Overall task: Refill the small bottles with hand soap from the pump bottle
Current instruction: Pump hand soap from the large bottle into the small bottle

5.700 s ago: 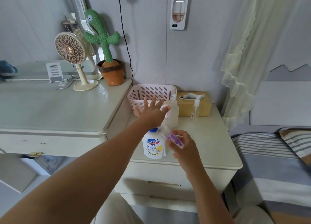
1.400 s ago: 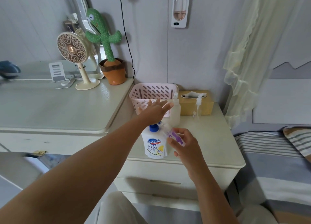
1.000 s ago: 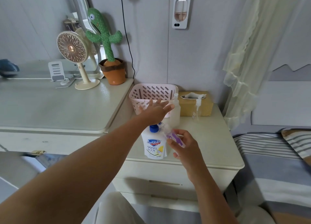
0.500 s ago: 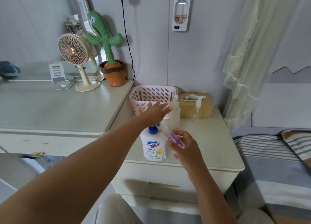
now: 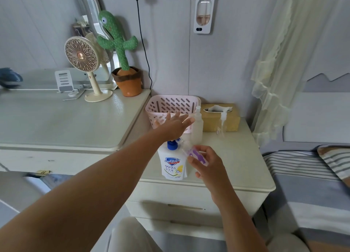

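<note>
Walls: pale grey panels point(image 5: 170, 52), black cord point(image 5: 144, 48) hanging down.
Furniture: cream dresser point(image 5: 56, 122) on left, lower cream nightstand point(image 5: 246, 166) beside it, striped bed point(image 5: 303, 176) on right.
Window side: sheer cream curtain point(image 5: 280, 62).
Light: soft daylight.

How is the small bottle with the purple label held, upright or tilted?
Tilted: the small bottle in the right hand leans its neck toward the pump bottle.

One pump bottle point(image 5: 172, 161), three small bottles point(image 5: 196, 154) point(image 5: 197, 125) point(image 5: 222, 124), two hands point(image 5: 175, 126) point(image 5: 207, 161).
</note>
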A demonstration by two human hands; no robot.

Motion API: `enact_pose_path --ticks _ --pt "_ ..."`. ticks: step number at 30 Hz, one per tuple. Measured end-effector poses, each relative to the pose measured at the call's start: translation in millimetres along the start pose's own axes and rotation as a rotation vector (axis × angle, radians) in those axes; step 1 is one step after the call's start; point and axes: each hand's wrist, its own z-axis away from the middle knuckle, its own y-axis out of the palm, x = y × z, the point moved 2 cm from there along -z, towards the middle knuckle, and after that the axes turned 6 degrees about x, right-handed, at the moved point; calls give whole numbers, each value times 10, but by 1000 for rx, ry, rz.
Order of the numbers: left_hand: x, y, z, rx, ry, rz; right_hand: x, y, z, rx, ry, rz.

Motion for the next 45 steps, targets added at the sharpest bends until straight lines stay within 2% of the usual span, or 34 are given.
enact_pose_path --ticks 7,22,41,45 --pt "78 102 -13 -18 -22 59 -109 47 -9 -10 23 -11" --pt "121 125 -83 -32 24 -9 -80 34 12 4 15 -4" --pt "171 146 -137 -21 -52 46 -55 52 41 13 32 -58" --pt "75 40 -87 -7 -2 1 11 26 32 30 17 -66"
